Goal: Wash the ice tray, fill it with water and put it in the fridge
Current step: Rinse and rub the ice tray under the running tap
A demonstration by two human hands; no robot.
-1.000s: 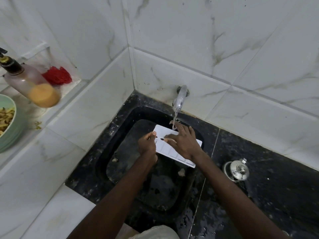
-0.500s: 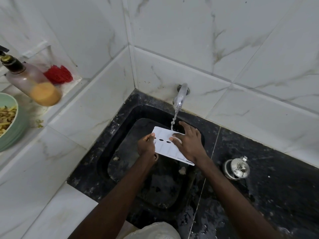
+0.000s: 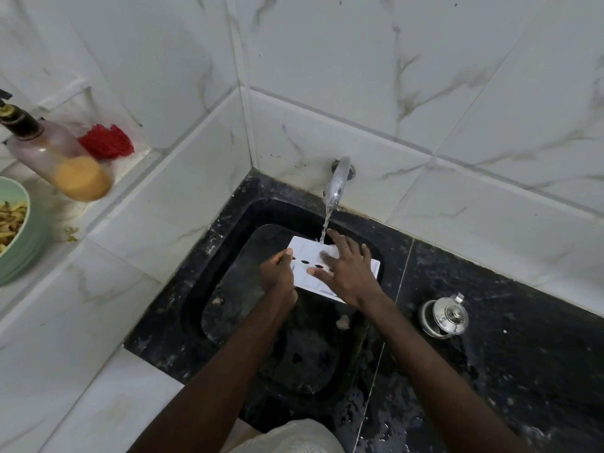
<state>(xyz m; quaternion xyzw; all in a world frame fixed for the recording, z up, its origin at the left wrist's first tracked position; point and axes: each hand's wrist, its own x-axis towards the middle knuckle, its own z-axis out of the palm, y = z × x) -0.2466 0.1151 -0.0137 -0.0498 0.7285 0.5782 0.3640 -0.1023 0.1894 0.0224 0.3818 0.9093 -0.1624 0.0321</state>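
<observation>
A white ice tray (image 3: 305, 256) is held over the black sink (image 3: 228, 243), under the stream from the chrome tap (image 3: 336, 183). My left hand (image 3: 277, 273) grips the tray's left end, thumb on top. Spread flat across the tray's surface, my right hand (image 3: 346, 269) presses on it with straight fingers. Water lands on the tray's far edge beside my right fingertips. Three dark spots show on the tray between my hands. The tray's right half is mostly hidden under my right hand.
A steel lidded pot (image 3: 446, 317) sits on the black counter right of the sink. On the white ledge at left stand a soap bottle (image 3: 55, 155), a red scrubber (image 3: 106, 142) and a green bowl (image 3: 19, 230) of food scraps. Tiled walls close the corner.
My right hand has slid across the tray, its fingers now spread wider and closer to the water stream. The left hand keeps its grip on the tray's left end.
</observation>
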